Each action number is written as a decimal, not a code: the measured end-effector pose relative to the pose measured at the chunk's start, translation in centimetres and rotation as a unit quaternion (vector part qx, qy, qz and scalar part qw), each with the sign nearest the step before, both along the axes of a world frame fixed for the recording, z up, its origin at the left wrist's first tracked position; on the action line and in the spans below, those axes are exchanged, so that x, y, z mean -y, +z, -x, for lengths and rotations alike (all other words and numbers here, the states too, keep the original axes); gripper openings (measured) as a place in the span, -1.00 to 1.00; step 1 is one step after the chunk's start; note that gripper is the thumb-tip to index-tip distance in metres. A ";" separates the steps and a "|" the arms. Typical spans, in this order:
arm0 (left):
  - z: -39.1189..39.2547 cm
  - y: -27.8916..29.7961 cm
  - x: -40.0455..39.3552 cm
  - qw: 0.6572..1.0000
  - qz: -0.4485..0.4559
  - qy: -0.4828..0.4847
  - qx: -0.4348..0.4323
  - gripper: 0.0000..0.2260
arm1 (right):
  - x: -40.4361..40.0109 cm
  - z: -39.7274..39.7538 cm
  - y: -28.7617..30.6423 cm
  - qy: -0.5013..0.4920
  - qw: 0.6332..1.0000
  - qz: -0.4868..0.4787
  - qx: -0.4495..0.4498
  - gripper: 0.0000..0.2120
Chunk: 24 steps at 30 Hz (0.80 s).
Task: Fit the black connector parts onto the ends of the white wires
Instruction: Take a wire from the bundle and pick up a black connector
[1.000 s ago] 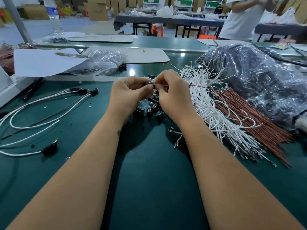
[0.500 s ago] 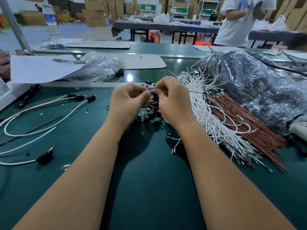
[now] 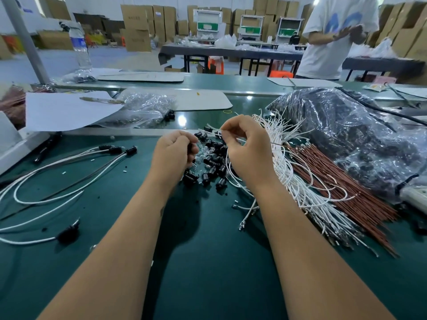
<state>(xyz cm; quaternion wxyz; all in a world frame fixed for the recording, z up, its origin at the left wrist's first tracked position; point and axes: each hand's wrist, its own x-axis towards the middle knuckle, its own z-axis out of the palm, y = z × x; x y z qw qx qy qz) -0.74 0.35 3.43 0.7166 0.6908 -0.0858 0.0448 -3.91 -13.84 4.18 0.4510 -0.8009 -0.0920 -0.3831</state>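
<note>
Right hand (image 3: 247,151) pinches a white wire (image 3: 227,167) in its grip; left hand (image 3: 172,153), at nine o'clock, curls around a black connector (image 3: 190,147).

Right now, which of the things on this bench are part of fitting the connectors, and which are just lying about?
In the job:
- left hand
- right hand, pinching a white wire
- loose black connectors
- white wire bundle
- finished wires

Lying about:
- brown wires
- water bottle
- pen
- paper sheet
</note>
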 end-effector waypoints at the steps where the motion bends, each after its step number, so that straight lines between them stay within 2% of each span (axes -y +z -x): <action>1: 0.0 0.2 0.2 1.000 0.011 -0.015 -0.006 -0.72 | -0.2 0.0 0.0 0.015 1.000 0.002 -0.005 -0.88; 4: 0.0 0.8 0.1 0.998 0.028 -0.046 -0.023 -0.73 | -0.5 0.0 -0.1 0.047 0.998 0.011 -0.033 -0.90; 8: 0.7 0.3 -0.5 0.992 -0.062 -0.003 0.108 -0.89 | -0.8 0.0 -0.4 0.048 0.997 0.020 -0.053 -0.91; 11: 0.4 -0.1 -0.7 0.983 -0.112 0.028 0.144 -0.90 | -0.6 0.0 -0.6 0.013 0.995 0.082 -0.055 -0.89; 16: 0.1 -1.1 -0.4 0.936 -0.265 0.025 0.231 -0.84 | 0.2 -0.1 -0.7 -0.031 0.988 0.141 -0.053 -0.91; 20: 0.2 -0.9 0.0 0.901 -0.312 0.040 0.298 -0.80 | 0.5 -0.3 -0.7 -0.068 0.980 0.179 -0.051 -0.95; 22: 0.4 -0.9 0.3 0.905 -0.306 0.040 0.293 -0.74 | 0.9 -0.5 -0.7 -0.072 0.978 0.186 -0.065 -0.94; 24: 0.6 -0.7 0.5 0.931 -0.261 0.042 0.252 -0.69 | 1.5 -0.5 -0.6 -0.067 0.976 0.192 -0.077 -0.89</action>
